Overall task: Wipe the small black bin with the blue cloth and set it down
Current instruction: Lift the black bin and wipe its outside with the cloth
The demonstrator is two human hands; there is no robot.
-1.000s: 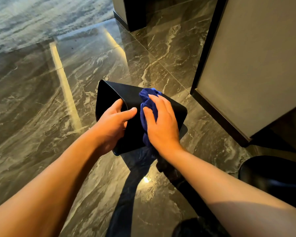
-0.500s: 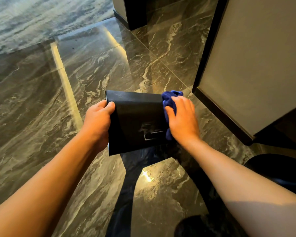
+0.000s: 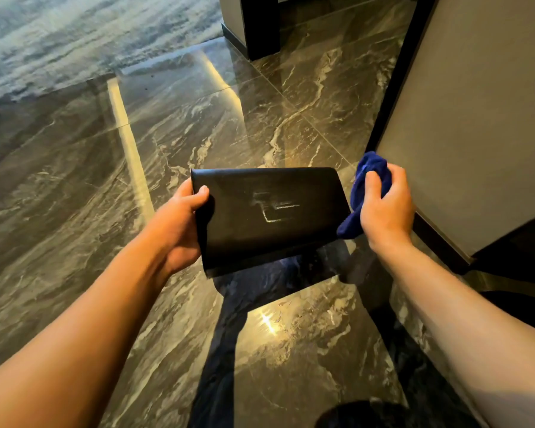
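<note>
Glossy dark marble floor (image 3: 173,143) meets pale rug (image 3: 74,35).

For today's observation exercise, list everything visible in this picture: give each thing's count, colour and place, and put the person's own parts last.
Small bin: one, black, held in the air at centre, above the floor, a faint pale mark on its facing side.
Cloth: one, blue, bunched at the bin's right edge.
Floor: one, dark glossy marble with pale veins, all around.
Rug: one, grey-white, top left.
Panel: one, beige with dark edging, right side.
Dark round object: one, black, bottom edge; cannot tell what.
Left hand: one, gripping the bin's left edge.
Right hand: one, clutching the cloth.
Forearms: two, bare, reaching in from the bottom corners.
</note>
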